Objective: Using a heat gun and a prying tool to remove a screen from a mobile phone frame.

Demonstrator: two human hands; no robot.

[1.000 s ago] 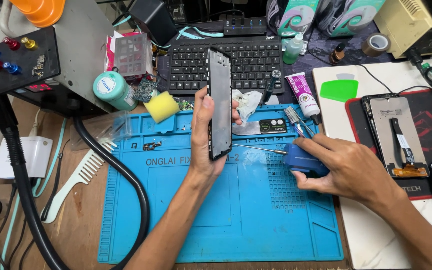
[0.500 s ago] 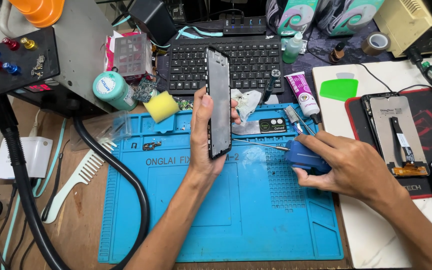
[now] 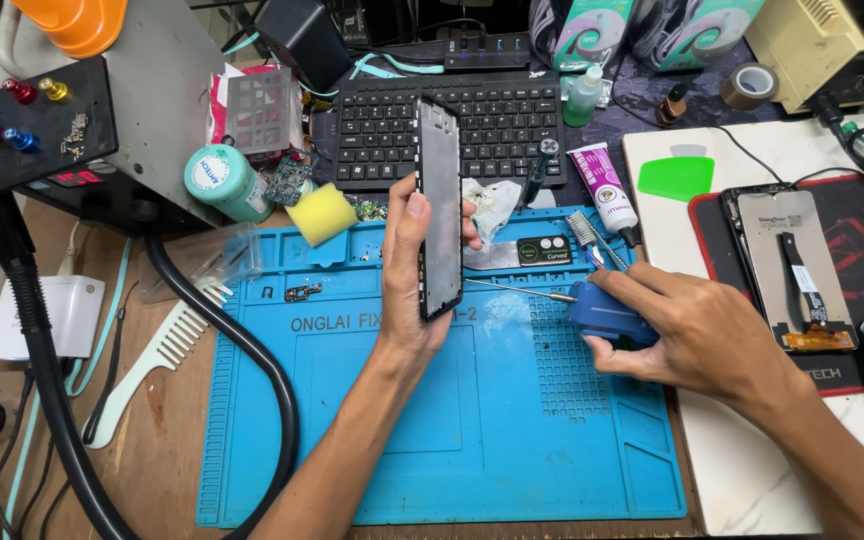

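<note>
A blue silicone repair mat [image 3: 432, 430] covers the desk's middle, with a black computer keyboard [image 3: 452, 125] at twelve o'clock. At three o'clock a second phone with its back open [image 3: 790, 270] lies on a red-and-black pad [image 3: 852, 225]. The left hand [image 3: 414, 270] is wrapped around a bare black phone frame [image 3: 440, 205], held on edge above the mat. The right hand [image 3: 692, 330] is closed over a blue handheld tool [image 3: 607, 312] resting on the mat. The frame looks stripped, and no parts are refitted yet.
</note>
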